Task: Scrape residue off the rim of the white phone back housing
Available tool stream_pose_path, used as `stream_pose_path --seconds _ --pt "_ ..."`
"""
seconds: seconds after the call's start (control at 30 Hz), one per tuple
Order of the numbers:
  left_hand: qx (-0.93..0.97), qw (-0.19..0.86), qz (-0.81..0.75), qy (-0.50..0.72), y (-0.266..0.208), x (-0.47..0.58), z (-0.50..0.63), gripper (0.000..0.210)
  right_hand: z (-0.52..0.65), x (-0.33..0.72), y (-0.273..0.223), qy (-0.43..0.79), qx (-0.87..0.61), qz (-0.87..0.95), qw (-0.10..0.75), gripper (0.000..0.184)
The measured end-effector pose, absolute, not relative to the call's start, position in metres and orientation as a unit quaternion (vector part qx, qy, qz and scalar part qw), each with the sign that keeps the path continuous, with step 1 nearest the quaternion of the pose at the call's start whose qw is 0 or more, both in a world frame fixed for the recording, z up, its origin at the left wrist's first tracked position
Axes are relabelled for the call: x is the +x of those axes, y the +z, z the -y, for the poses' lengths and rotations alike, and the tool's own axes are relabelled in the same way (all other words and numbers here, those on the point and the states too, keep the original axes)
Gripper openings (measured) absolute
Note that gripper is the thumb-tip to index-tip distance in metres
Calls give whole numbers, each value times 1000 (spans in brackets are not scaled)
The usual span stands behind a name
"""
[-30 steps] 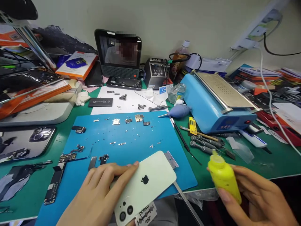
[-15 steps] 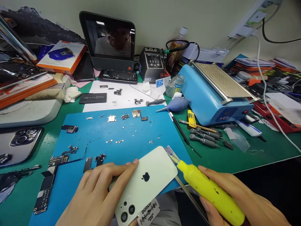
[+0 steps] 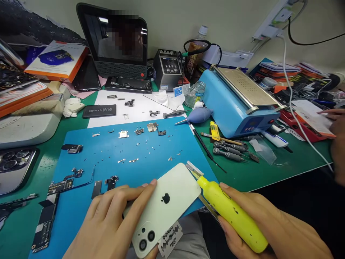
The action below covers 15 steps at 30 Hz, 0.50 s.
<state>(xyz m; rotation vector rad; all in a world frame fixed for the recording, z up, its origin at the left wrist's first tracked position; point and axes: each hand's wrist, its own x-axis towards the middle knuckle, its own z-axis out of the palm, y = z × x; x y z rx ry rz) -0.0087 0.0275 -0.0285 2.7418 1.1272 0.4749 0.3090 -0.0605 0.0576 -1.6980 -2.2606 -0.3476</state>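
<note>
My left hand [image 3: 113, 219] is closed on a pale green iPhone [image 3: 172, 201], camera end toward me, with fingers over its back. A Dorco razor blade [image 3: 171, 240] sticks out from the phone's edge beside the cameras. My right hand [image 3: 266, 226] is wrapped around a yellow squeeze bottle [image 3: 234, 214]. The bottle's thin nozzle points at the phone's far right corner, where another thin blade-like piece [image 3: 195, 168] shows. Whether the nozzle touches the phone, I cannot tell. A narrow metal strip [image 3: 208, 207] runs under the bottle toward my right hand; its hold there is partly hidden.
Small phone parts and screws lie across the blue mat [image 3: 151, 172], with a logic board [image 3: 45, 223] at left. A blue heating machine [image 3: 229, 111], screwdrivers [image 3: 228, 154] and a blower bulb [image 3: 199, 115] are at right. Another person's hand [image 3: 334, 114] shows at the right edge.
The view has shifted, so the bench sits farther left in the picture. The nozzle stays at the phone's corner. Another person's hand has come into view at right.
</note>
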Motion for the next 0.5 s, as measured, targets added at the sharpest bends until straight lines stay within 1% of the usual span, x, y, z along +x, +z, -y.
stream_pose_path --seconds 0.07,0.13,0.27,0.37,0.43,0.5 --pt "910 69 -377 158 -28 -8 -27 102 60 308 58 -121 -594 781 150 29" --pt "908 75 -381 157 -27 -7 -27 102 60 309 58 -118 -596 778 160 29" --pt "906 87 -384 158 -28 -7 -28 97 64 313 53 -109 -603 769 181 34" --pt "906 85 -383 161 -29 -8 -28 92 76 319 46 -103 -646 728 205 38" --pt "904 87 -383 167 -29 -8 -27 85 85 326 42 -67 -687 684 236 37" --pt "899 91 -390 175 -30 -8 -26 79 89 335 39 0 -717 636 284 34"
